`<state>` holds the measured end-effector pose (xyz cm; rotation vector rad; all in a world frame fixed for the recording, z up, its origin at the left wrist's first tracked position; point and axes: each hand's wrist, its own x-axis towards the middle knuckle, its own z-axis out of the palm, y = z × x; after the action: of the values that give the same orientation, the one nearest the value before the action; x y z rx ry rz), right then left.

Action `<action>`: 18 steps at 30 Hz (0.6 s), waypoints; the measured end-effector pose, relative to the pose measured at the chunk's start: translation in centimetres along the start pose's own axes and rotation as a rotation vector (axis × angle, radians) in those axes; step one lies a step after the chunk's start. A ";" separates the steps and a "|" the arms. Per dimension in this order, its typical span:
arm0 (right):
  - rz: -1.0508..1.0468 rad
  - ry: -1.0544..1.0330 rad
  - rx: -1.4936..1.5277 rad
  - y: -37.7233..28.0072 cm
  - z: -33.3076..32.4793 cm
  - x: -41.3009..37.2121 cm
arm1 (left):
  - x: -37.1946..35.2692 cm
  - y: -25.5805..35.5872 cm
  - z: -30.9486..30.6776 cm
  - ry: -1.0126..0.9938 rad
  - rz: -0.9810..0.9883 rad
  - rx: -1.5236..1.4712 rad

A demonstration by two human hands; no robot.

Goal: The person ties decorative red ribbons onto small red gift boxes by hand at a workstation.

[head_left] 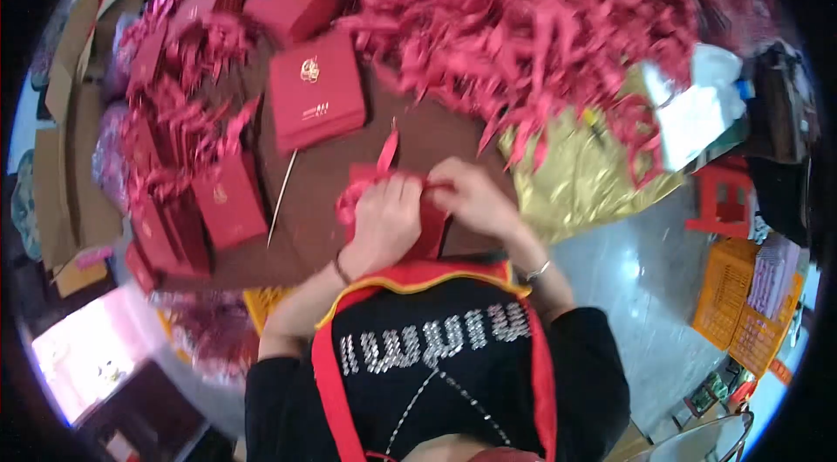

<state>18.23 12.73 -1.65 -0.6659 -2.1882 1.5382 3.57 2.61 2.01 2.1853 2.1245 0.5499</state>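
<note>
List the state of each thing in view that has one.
Left hand: closed on red ribbon
Right hand: closed on red ribbon
Red packet: partly covered, open or shut unclear
Packet stack: piled
Thin stick: lying on the table
Ribbon heap: loose, tangled
Gold sheet: crumpled

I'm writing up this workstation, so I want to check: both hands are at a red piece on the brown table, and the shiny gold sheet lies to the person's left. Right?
Not quite: the head view shows the shiny gold sheet to the person's right. The left hand and right hand are indeed at a red piece on the brown table.
</note>
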 end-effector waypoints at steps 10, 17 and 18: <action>0.231 -0.087 0.205 -1.1 0.1 0.6 | -0.9 -0.6 0.7 0.124 0.082 0.114; 0.202 -0.223 0.157 -2.4 -0.6 1.5 | -0.9 -1.7 -0.8 0.181 0.048 -0.110; 0.208 -0.223 0.156 -2.6 -0.7 1.7 | -0.8 -1.8 -1.0 0.179 0.047 -0.116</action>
<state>16.83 13.50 1.05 -0.7204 -2.1804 1.9521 1.58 1.74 2.29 2.2027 2.0671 0.8799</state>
